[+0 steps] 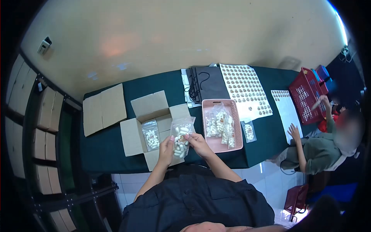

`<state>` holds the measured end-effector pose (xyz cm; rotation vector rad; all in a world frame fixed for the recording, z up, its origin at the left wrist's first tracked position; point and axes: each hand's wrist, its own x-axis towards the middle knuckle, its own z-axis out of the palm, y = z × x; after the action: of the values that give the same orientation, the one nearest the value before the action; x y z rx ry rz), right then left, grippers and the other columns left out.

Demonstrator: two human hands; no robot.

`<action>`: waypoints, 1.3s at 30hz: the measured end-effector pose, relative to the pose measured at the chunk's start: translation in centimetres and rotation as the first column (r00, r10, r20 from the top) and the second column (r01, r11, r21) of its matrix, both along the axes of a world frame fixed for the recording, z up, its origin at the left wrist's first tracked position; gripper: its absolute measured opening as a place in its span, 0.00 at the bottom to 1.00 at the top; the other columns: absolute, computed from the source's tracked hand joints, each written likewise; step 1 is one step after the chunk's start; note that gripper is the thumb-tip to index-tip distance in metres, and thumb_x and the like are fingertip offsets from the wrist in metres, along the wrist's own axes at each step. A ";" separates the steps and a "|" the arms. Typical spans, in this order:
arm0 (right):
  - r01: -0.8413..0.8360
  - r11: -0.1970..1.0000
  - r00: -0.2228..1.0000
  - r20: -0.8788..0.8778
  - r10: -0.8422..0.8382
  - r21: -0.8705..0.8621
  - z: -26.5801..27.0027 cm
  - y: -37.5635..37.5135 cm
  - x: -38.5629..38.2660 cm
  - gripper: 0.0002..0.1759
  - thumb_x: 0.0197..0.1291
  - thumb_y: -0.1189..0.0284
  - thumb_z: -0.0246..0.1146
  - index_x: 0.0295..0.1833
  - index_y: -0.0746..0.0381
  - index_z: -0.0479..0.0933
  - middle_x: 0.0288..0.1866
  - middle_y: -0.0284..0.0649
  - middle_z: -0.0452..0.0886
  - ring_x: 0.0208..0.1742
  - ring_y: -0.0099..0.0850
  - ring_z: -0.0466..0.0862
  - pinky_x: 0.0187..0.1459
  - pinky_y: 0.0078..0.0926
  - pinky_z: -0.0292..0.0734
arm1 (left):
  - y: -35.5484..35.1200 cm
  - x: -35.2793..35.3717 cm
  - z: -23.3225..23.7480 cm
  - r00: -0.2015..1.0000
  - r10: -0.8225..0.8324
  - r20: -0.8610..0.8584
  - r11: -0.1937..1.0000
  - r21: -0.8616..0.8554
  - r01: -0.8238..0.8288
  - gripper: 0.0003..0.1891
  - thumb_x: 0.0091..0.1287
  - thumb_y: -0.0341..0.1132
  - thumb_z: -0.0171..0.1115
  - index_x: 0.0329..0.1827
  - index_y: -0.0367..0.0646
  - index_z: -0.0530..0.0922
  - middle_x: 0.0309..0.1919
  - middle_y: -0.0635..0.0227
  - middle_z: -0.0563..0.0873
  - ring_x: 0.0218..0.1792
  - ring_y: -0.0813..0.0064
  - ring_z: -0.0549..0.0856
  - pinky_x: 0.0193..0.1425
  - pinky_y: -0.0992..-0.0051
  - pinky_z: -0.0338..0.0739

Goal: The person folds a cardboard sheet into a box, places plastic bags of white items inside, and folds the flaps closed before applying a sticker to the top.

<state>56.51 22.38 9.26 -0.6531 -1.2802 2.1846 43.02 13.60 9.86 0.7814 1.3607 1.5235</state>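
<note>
My left hand (166, 151) and my right hand (198, 145) pinch a clear zip bag of white capsules (180, 149) from both sides, thumbs on its front. A small brown label shows on the bag between them. It hangs over the right side of an open cardboard box (150, 103) with its flaps spread. Inside that box lies another bag of capsules (151, 136). Close to my right hand stands a pink basket (238, 112), holding several filled bags (219, 123). One more capsule bag (249, 132) lies on the cloth just right of the basket.
Flat cardboard (104, 110) lies at the table's left. Black paper bags (211, 83) and a sticker sheet (246, 91) are behind the basket. Farther right are a second sheet (285, 112), a red basket (304, 96) and a co-worker (320, 149). Boxes (45, 145) fill shelves at left.
</note>
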 end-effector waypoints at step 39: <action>0.053 0.982 0.974 0.209 -0.091 0.181 -0.5 -3.0 -6.4 0.19 0.68 0.64 0.51 0.46 0.69 0.79 0.41 0.39 0.82 0.45 0.25 0.79 0.50 0.23 0.70 | -1.9 -8.1 -1.7 1.000 -0.013 -0.027 0.999 -0.033 0.012 0.09 0.63 0.32 0.62 0.42 0.38 0.78 0.37 0.66 0.83 0.42 0.78 0.79 0.50 0.77 0.71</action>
<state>50.15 19.35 8.77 -0.8708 -1.5141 1.9564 34.93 11.68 8.17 0.7917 1.3954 1.4816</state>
